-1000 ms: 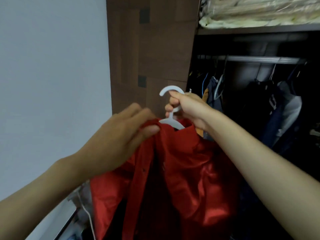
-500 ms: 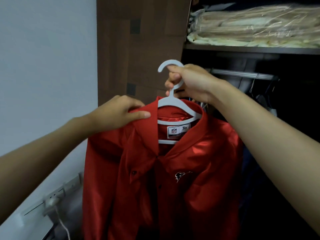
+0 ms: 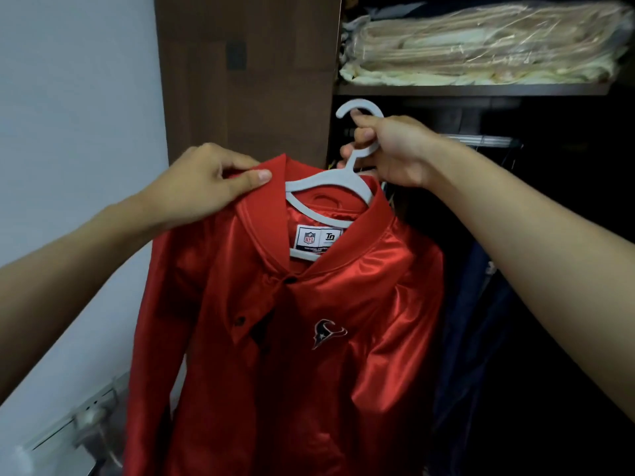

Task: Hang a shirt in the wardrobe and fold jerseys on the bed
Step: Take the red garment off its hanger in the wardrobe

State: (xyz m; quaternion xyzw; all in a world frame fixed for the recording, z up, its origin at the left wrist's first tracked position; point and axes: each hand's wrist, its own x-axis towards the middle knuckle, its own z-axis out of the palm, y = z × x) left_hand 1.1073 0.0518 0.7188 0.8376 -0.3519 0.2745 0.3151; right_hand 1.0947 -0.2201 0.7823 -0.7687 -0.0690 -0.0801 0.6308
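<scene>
right hand [image 3: 395, 151] closed around neck of white hanger [image 3: 347, 173], just under the hook. left hand [image 3: 206, 183] pinching collar of red shirt [image 3: 309, 321], thumb on top, fingers behind the fabric. shirt sits on the hanger, held up in front of the open wardrobe [image 3: 247, 80], front partly open, label visible inside collar. rail [image 3: 481, 140] behind right hand, mostly dark in there. shelf [image 3: 474, 89] above carries plastic-wrapped bedding [image 3: 481, 42]. dark clothes [image 3: 474, 338] hang just right of shirt
</scene>
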